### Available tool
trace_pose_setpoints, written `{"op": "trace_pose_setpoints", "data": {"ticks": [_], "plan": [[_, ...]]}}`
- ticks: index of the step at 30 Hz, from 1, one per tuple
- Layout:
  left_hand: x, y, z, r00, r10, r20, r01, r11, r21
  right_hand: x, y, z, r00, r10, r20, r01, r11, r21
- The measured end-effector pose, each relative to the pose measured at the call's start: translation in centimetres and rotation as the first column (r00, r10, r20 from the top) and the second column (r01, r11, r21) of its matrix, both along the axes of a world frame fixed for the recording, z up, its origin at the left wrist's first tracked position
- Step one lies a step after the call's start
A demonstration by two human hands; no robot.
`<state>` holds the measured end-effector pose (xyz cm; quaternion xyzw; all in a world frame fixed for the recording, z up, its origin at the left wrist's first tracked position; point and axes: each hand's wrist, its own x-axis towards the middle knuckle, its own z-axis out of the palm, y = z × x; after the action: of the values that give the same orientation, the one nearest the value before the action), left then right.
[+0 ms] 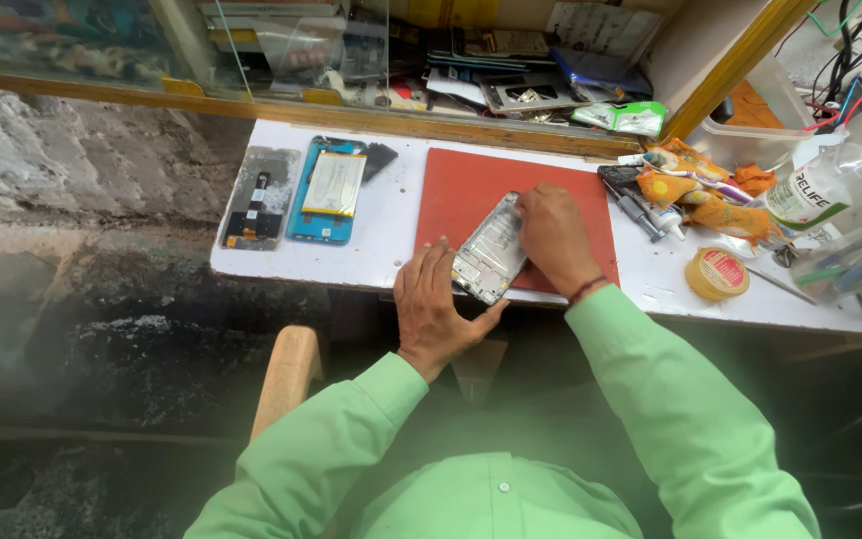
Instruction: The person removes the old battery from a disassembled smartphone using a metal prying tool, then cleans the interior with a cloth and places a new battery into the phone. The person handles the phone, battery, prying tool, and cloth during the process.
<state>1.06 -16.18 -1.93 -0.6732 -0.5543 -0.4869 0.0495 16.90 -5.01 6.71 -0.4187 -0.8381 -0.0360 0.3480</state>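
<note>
Left hand fingers clasped round near end of silver rectangular metal phone frame; right hand fingers pressed on its far end. Frame tilted on red rubber mat, at white worktop front edge. Blue opened phone toward left edge.

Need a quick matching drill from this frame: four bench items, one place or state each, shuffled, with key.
Things:
1. phone frame
2. red mat
3. tape roll
4. blue phone

Descriptions:
A. lies opened, left of the mat
B. held by both hands
C. right of the mat, near the bench's front edge
D. under the phone frame

Pairs: 1-B, 2-D, 3-C, 4-A
</note>
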Motion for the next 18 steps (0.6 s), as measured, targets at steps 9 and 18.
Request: {"op": "trace_pose_setpoints", "data": {"ticks": [9,18], "plan": [[0.2,0.0,-0.1,1.000,0.004,0.027,-0.005,1.000,0.030,-0.2,-4.3,-2.3,0.996,0.066,0.054,-0.067,0.997,0.032],[0.1,0.1,0.2,1.000,0.004,0.009,-0.004,0.999,0.037,-0.5,-0.1,-0.5,0.996,-0.073,0.050,0.071,0.997,0.042]]}}
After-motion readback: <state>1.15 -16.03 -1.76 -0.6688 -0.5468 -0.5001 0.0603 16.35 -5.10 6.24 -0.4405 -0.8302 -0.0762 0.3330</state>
